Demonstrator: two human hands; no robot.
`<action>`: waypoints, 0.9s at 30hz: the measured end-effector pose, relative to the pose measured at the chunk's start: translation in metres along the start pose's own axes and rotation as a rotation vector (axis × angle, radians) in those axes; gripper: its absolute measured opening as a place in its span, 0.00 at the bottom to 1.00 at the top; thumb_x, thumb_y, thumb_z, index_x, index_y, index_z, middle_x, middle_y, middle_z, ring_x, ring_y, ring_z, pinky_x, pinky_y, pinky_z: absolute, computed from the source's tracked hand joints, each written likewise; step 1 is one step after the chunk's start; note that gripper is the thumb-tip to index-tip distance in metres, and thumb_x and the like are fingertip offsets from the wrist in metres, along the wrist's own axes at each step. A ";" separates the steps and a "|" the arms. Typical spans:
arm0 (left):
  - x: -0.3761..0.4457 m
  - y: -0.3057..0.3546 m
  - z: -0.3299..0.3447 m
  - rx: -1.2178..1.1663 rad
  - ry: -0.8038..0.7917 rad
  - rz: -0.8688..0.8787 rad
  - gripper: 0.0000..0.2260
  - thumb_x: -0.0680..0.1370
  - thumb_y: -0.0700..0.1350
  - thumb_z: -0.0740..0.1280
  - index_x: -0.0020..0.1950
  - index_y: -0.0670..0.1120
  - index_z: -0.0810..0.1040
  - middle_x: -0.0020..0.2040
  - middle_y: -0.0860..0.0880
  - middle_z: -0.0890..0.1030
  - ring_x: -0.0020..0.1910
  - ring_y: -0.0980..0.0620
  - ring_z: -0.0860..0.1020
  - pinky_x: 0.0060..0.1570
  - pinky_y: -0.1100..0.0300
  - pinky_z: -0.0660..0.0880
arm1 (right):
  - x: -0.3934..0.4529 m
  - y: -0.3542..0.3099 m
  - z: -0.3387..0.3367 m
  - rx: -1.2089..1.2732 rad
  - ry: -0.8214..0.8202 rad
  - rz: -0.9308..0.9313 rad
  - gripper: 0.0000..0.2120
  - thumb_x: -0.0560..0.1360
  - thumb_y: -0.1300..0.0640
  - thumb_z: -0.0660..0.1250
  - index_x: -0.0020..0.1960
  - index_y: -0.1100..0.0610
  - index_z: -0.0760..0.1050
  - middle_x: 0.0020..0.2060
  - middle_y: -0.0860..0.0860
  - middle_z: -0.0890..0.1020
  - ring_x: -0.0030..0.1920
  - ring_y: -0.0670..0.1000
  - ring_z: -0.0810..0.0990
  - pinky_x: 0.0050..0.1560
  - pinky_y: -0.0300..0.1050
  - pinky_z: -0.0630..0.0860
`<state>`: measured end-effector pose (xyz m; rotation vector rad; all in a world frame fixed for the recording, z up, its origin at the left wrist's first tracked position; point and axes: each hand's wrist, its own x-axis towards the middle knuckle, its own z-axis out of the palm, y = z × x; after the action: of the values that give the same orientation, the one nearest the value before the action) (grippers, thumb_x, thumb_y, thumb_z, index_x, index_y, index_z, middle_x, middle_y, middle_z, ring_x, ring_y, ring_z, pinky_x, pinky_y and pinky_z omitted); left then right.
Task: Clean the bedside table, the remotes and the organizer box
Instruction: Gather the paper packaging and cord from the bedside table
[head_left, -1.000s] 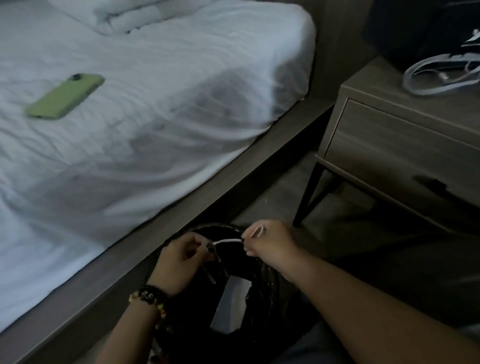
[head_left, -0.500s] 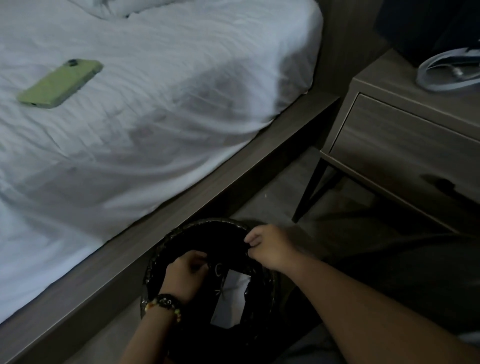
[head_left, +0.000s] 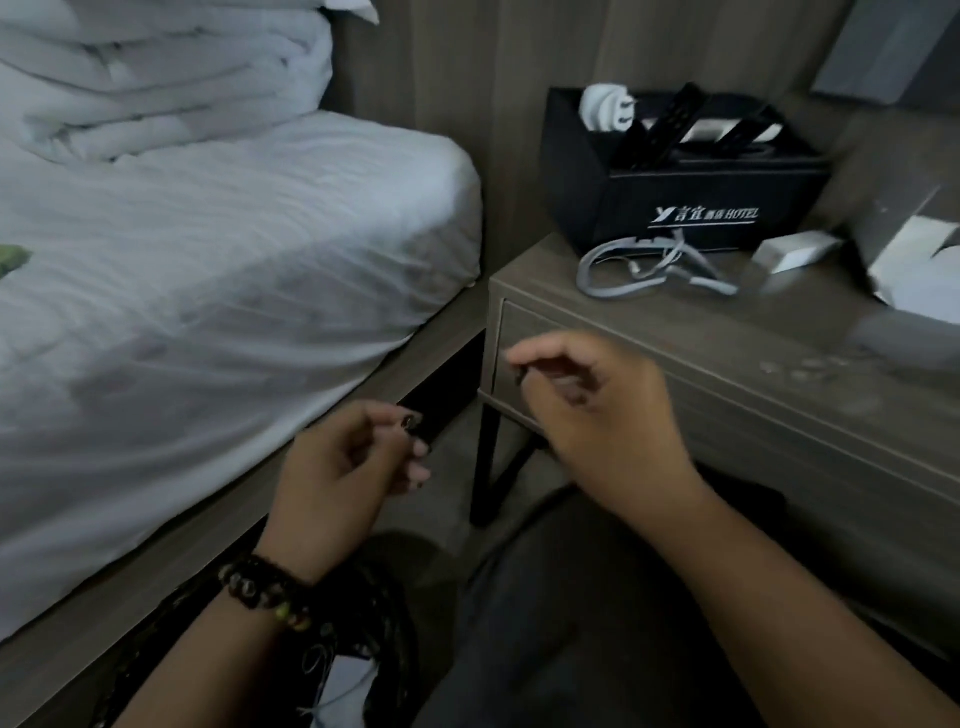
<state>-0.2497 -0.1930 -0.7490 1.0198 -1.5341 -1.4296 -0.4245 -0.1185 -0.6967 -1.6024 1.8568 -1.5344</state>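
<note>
Judging the organizer box (head_left: 691, 202) light, stiff and best lifted by its side walls off the tabletop (head_left: 727, 332), while both hands, left hand (head_left: 343, 467) and right hand (head_left: 597, 410), hover loosely curled, each grip holding nothing.

Grey-brown wood table (head_left: 691, 332) stands right beside the bed, one drawer in front on dark slanted legs, its top dusty with pale specks and smudges toward the right. At the back of the top, against the wall, sits the box (head_left: 691, 202), black and open-topped, white hotel lettering on its front face. Two black remotes (head_left: 670, 130) stand tilted inside it, leaning right with their upper ends poking above the rim; the view is blurred, so their buttons barely read.
</note>
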 end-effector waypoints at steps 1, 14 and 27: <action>0.006 0.013 0.013 -0.002 -0.046 0.045 0.07 0.79 0.35 0.62 0.47 0.45 0.77 0.35 0.48 0.83 0.32 0.53 0.82 0.33 0.65 0.78 | 0.002 0.002 -0.017 0.033 0.052 -0.002 0.13 0.73 0.68 0.67 0.46 0.51 0.82 0.42 0.44 0.84 0.42 0.41 0.82 0.45 0.31 0.74; 0.116 0.088 0.181 0.703 -0.099 0.547 0.15 0.78 0.45 0.66 0.64 0.47 0.72 0.61 0.49 0.75 0.62 0.53 0.73 0.64 0.58 0.70 | -0.012 0.039 -0.120 0.079 0.357 0.041 0.14 0.74 0.69 0.66 0.43 0.50 0.81 0.41 0.50 0.84 0.41 0.50 0.84 0.47 0.49 0.81; 0.145 0.068 0.212 0.749 0.046 0.806 0.06 0.78 0.42 0.65 0.47 0.44 0.82 0.42 0.46 0.84 0.43 0.47 0.81 0.47 0.59 0.75 | -0.003 0.054 -0.135 0.016 0.438 0.001 0.16 0.71 0.67 0.65 0.40 0.45 0.79 0.38 0.44 0.82 0.36 0.47 0.82 0.39 0.39 0.78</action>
<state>-0.5026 -0.2477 -0.6895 0.6600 -2.1570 -0.2634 -0.5537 -0.0525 -0.6859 -1.3326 2.0414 -2.0209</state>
